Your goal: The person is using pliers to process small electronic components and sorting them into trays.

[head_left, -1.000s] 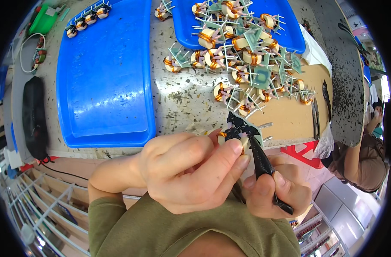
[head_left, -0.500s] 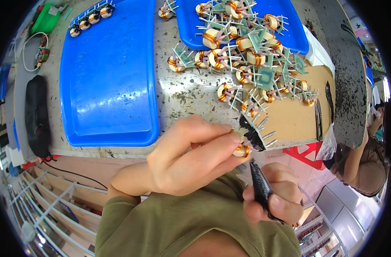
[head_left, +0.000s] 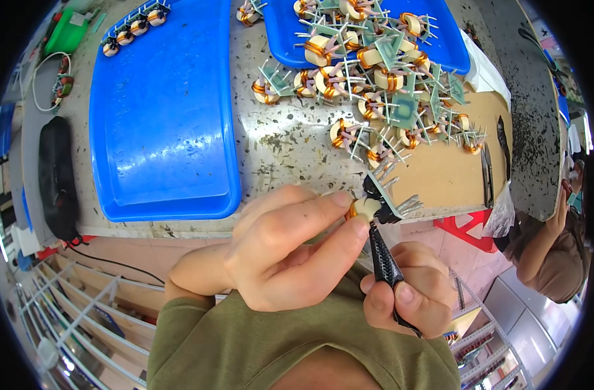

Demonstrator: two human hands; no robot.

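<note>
My left hand [head_left: 297, 244] pinches a toroidal coil [head_left: 364, 208], a pale ring wound with copper wire, between thumb and fingertips. The coil sits on a small circuit board [head_left: 391, 200] tilted on edge, its pins pointing right. Glossy black stuff coats the joint between ring and board. In my closed right hand [head_left: 417, 289] is a black tapered tool [head_left: 384, 260] with a textured surface; its exact kind is unclear. The narrow tip points up and meets the underside of the coil or the black coating; which one, I cannot tell.
Several similar coils [head_left: 388, 81] pile over a blue tray [head_left: 456, 49] and cardboard [head_left: 440, 185]. Another blue tray [head_left: 167, 130] bears a row of black-coated coils [head_left: 138, 27]. Tweezers [head_left: 487, 174] lie on the cardboard. A black pouch [head_left: 58, 179] lies left. A person [head_left: 550, 260] is at right.
The coil has turned in my left fingers, so its pale ring face shows more. My right hand has shifted slightly left, and the tool's tip has risen to the coil.
</note>
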